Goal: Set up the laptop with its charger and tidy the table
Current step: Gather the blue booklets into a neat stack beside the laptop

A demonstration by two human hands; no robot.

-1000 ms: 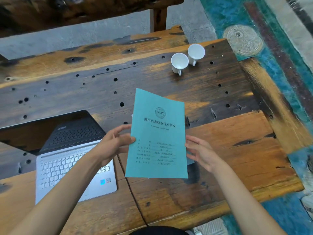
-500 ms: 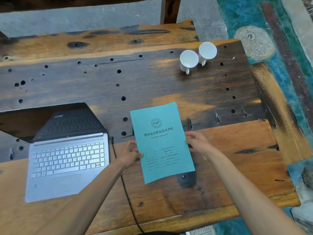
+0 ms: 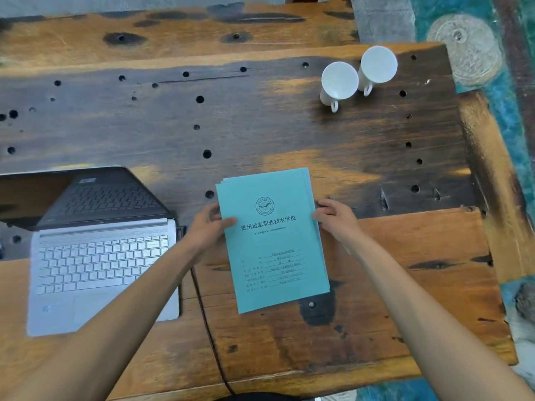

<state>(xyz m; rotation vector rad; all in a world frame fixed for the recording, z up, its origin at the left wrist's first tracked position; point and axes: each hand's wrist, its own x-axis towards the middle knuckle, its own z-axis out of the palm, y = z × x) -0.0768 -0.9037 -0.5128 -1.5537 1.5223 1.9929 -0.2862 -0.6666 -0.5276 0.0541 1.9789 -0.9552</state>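
Teal painted floor well right of the fingers. Round embossed disc on it, far up-right of them. Grey slab far above them.

A stack of teal booklets lies on the wooden worktop, its edges slightly fanned at the top and right. The left hand holds the stack's left edge, thumb on the cover; the right hand holds the right edge. Just left of the left hand sits an open silver laptop, with a black cable running from beside its right edge toward the near rim. Well beyond the stack, two white cups stand touching each other, handles pointing toward the person.
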